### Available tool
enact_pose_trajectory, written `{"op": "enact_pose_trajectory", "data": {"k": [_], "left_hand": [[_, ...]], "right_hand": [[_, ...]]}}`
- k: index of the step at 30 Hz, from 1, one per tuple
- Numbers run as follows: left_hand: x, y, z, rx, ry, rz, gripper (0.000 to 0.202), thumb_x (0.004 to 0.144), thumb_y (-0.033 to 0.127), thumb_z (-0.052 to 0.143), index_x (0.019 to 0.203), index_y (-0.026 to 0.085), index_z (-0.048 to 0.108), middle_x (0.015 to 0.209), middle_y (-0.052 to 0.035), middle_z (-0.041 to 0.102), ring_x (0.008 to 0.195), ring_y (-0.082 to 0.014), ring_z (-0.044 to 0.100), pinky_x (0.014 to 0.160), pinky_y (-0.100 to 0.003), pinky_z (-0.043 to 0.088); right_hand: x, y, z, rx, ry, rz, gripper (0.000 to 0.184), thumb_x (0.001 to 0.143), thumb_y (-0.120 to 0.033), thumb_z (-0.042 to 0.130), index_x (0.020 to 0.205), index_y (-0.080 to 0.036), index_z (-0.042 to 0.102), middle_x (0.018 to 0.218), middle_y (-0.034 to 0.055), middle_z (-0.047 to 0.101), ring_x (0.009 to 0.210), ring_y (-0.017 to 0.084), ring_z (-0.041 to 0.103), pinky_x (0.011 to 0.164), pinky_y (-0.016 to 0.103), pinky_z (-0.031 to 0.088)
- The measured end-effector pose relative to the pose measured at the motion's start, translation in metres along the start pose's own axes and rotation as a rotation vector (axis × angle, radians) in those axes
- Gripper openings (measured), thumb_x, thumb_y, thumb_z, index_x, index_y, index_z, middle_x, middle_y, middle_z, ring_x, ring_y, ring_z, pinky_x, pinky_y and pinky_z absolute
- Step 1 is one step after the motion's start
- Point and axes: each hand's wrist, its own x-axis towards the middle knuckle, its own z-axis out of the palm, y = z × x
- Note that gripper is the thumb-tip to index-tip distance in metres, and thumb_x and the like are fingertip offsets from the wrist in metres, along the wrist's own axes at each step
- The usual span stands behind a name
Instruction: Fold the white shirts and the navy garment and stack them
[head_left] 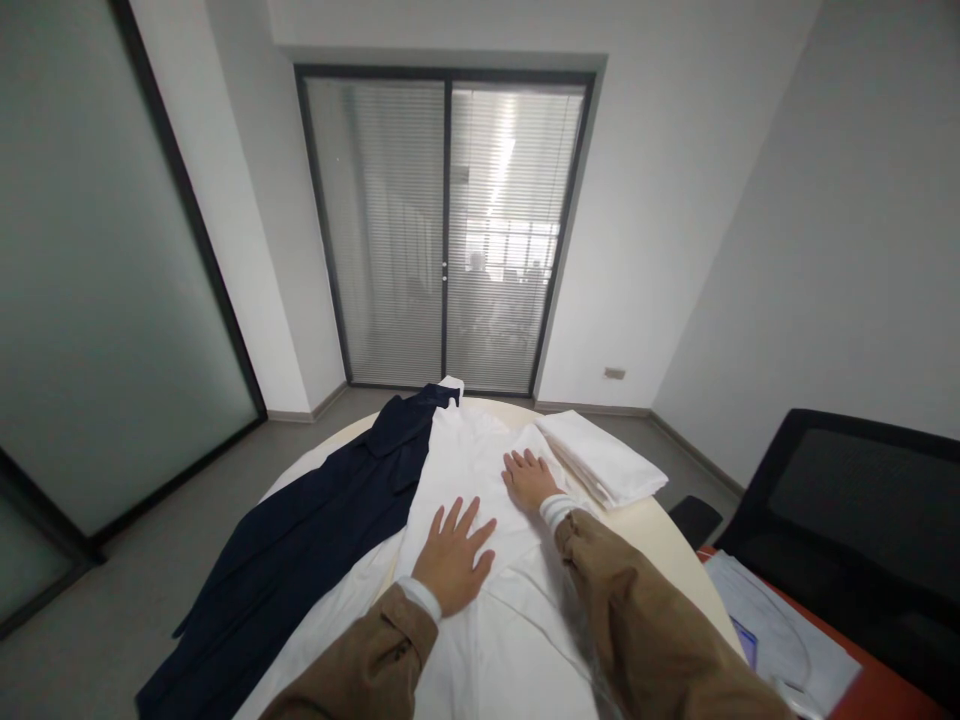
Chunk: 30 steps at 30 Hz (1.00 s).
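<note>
A white garment (469,450), perhaps a shirt or coat, lies spread over a round cream table (660,540). My left hand (452,560) rests flat on its middle, fingers spread. Farther off and to the right, my right hand (531,480) presses palm down on the same white cloth, its fingers slightly apart. Along the left side lies a dark navy garment (300,540), against the white one and hanging over the table's near left edge. A folded white cloth (604,458) sits right of my right hand.
A black mesh-backed chair (847,510) stands at the right. Beside the table, papers (780,620) and a phone-like device (744,640) lie on a red-orange surface (885,690). Beyond the table is a glass door with blinds (442,230); a frosted glass panel (97,280) stands left.
</note>
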Motion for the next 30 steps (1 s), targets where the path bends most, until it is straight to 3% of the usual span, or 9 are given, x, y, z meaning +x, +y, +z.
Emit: {"op": "enact_pose_trajectory", "data": {"k": [4,9,14,20,22,27,30], "left_hand": [[0.002,0.0,-0.002,-0.017,-0.009,-0.005,0.048,0.098,0.047,0.036,0.145,0.039,0.041,0.16,0.0001,0.026,0.147,-0.0304,0.02,0.117,-0.058,0.019],[0.004,-0.002,0.0,-0.029,-0.009,-0.004,0.048,0.098,0.047,0.037,0.145,0.038,0.041,0.16,-0.0002,0.026,0.148,-0.0308,0.018,0.118,-0.058,0.017],[0.004,-0.003,0.0,-0.014,-0.014,-0.004,0.049,0.098,0.047,0.037,0.145,0.038,0.04,0.161,0.0008,0.025,0.147,-0.0307,0.019,0.117,-0.058,0.018],[0.003,-0.001,-0.002,-0.023,-0.017,-0.013,0.049,0.098,0.048,0.036,0.145,0.038,0.041,0.16,0.0002,0.026,0.147,-0.0308,0.019,0.117,-0.059,0.018],[0.002,0.0,-0.002,-0.026,-0.017,-0.012,0.048,0.098,0.048,0.036,0.145,0.038,0.041,0.16,-0.0003,0.026,0.147,-0.0305,0.019,0.117,-0.058,0.018],[0.001,0.001,-0.003,-0.029,-0.012,-0.01,0.048,0.098,0.047,0.037,0.145,0.037,0.042,0.16,-0.0008,0.027,0.147,-0.0307,0.02,0.117,-0.058,0.018],[0.0,0.001,-0.003,-0.031,-0.015,-0.011,0.048,0.098,0.047,0.037,0.145,0.037,0.042,0.16,-0.0006,0.028,0.147,-0.0304,0.02,0.117,-0.058,0.018]], "right_hand": [[0.019,-0.004,0.005,0.091,-0.106,0.145,0.07,0.096,-0.058,0.017,0.157,-0.024,0.009,0.164,0.0048,0.007,0.148,0.035,0.004,0.116,0.055,0.006],[0.037,-0.007,0.005,0.133,-0.089,0.274,0.075,0.093,-0.067,0.014,0.157,-0.028,0.008,0.164,0.0044,0.001,0.147,0.042,-0.001,0.113,0.063,0.002],[0.038,-0.002,0.001,0.112,-0.088,0.131,0.065,0.097,-0.057,0.018,0.156,-0.03,0.01,0.164,0.003,0.006,0.148,0.038,-0.001,0.112,0.064,0.006],[0.019,0.002,0.0,0.087,0.109,-0.112,0.066,0.098,-0.038,0.031,0.154,-0.008,0.015,0.158,0.0173,0.027,0.148,0.026,0.017,0.117,0.042,0.017],[0.014,-0.001,0.002,0.116,0.07,-0.097,0.065,0.099,-0.04,0.03,0.153,-0.006,0.019,0.157,0.0191,0.027,0.147,0.025,0.02,0.116,0.039,0.019],[0.009,-0.005,0.004,0.151,-0.062,0.04,0.07,0.098,-0.056,0.023,0.156,-0.017,0.015,0.163,0.0092,0.01,0.149,0.028,0.006,0.118,0.048,0.01],[0.002,-0.006,0.0,0.141,0.001,0.057,0.065,0.098,-0.054,0.026,0.153,-0.02,0.024,0.161,0.0107,0.019,0.147,0.031,0.015,0.116,0.051,0.014]]}}
